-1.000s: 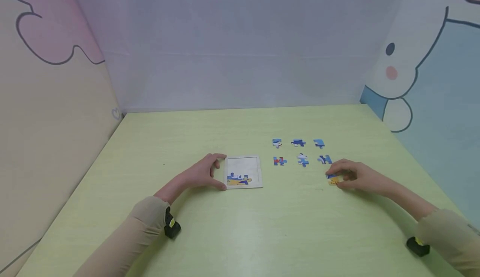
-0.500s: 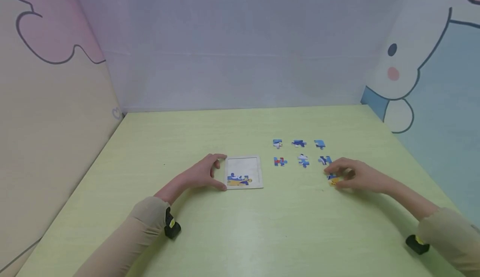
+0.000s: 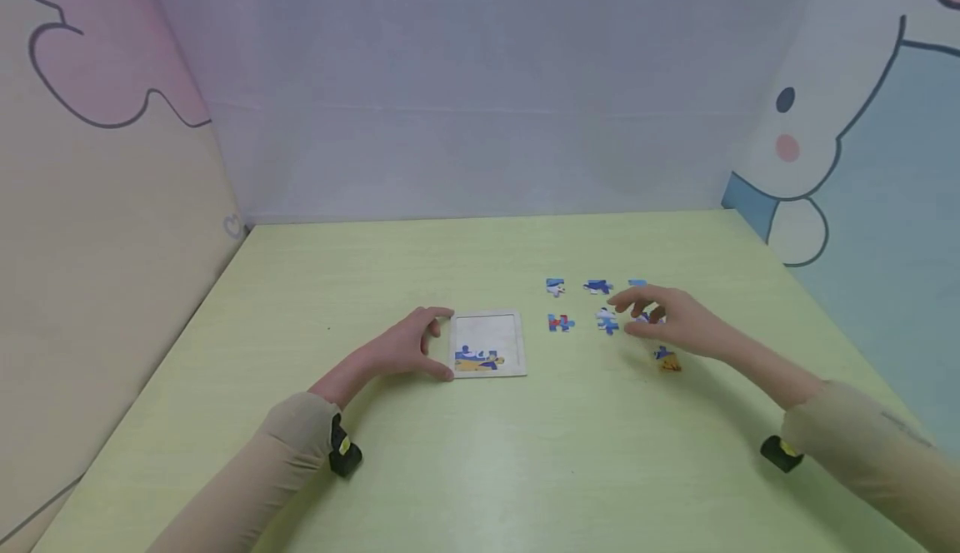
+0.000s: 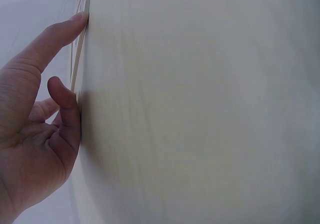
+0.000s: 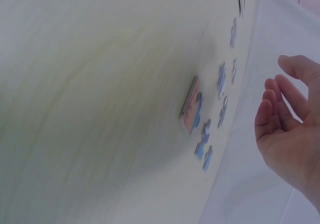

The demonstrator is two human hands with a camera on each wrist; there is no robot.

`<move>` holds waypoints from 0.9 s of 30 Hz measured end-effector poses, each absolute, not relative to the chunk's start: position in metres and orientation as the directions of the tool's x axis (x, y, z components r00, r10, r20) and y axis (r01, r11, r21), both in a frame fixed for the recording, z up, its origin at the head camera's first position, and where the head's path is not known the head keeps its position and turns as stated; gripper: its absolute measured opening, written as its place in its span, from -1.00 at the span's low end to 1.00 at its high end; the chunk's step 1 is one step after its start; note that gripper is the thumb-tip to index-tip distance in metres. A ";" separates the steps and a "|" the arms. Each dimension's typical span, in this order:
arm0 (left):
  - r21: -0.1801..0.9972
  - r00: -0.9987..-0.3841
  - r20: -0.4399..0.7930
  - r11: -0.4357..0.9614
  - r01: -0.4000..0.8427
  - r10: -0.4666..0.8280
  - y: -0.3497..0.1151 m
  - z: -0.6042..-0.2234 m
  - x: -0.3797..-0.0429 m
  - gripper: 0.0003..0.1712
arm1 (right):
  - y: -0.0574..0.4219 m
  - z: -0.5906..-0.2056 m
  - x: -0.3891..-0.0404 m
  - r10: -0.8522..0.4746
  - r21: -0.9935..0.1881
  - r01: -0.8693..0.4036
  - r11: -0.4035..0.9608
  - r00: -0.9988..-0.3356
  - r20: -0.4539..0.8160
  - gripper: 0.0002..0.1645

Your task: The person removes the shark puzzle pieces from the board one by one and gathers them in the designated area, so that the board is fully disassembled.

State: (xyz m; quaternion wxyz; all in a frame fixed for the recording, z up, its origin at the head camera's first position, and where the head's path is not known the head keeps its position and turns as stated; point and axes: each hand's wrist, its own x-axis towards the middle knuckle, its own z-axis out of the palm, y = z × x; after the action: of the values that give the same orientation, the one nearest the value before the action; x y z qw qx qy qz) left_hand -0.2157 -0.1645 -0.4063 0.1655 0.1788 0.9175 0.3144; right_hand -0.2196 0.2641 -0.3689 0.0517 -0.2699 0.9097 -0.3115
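Observation:
My left hand (image 3: 408,343) holds the left side of a pale puzzle frame (image 3: 521,345) on the table, thumb at the near corner and index finger at the far corner. In the left wrist view the thumb (image 4: 60,36) lies against the frame's thin edge. Joined blue, white and yellow puzzle pieces (image 3: 477,359) fill the frame's lower left. My right hand (image 3: 675,316) hovers with loosely bent fingers over the loose pieces, holding nothing. It partly hides two of them. The blue-and-yellow piece (image 3: 667,360) lies on the table nearer me, below this hand.
Right of the frame, loose puzzle pieces lie in two rows, among them a red-and-blue one (image 3: 559,322), a white-and-blue one (image 3: 607,321) and a dark blue one (image 3: 597,286). A pale wall (image 3: 480,120) rises behind the table (image 3: 480,470).
My right hand has let go of the blue-and-yellow piece, lifted, and moved left and away from me over the rows. The left hand and frame have stayed put.

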 end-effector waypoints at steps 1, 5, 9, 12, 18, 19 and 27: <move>0.636 -0.882 -0.193 0.739 0.222 0.431 -0.164 -0.406 -0.215 0.15 | 0.259 -0.369 -0.221 -0.527 -0.602 -0.464 0.650 -0.846 0.083 -0.55; 0.637 -0.880 -0.190 0.737 0.226 0.434 -0.164 -0.406 -0.216 0.15 | 0.240 -0.371 -0.227 -0.548 -0.643 -0.480 0.597 -0.829 0.111 -0.53; 0.637 -0.881 -0.184 0.736 0.231 0.436 -0.164 -0.405 -0.216 0.15 | 0.220 -0.372 -0.229 -0.566 -0.670 -0.493 0.555 -0.814 0.129 -0.51; 0.641 -0.880 -0.182 0.732 0.232 0.438 -0.164 -0.405 -0.216 0.16 | 0.204 -0.373 -0.229 -0.574 -0.680 -0.495 0.541 -0.808 0.131 -0.51; 0.646 -0.882 -0.194 0.732 0.215 0.430 -0.164 -0.406 -0.216 0.15 | 0.175 -0.377 -0.229 -0.591 -0.697 -0.493 0.520 -0.797 0.123 -0.53; 0.645 -0.882 -0.194 0.733 0.216 0.430 -0.164 -0.406 -0.216 0.15 | 0.170 -0.379 -0.230 -0.594 -0.696 -0.494 0.521 -0.795 0.120 -0.53; 0.643 -0.880 -0.193 0.734 0.221 0.434 -0.164 -0.406 -0.216 0.16 | 0.138 -0.390 -0.227 -0.629 -0.667 -0.496 0.556 -0.776 0.053 -0.49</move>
State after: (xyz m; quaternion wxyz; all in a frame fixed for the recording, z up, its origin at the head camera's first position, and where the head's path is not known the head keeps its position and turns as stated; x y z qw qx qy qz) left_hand -0.2158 -0.1642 -0.4061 0.1672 0.1786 0.9159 0.3182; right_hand -0.2273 0.1375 -0.3897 0.0960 -0.3207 0.8767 -0.3454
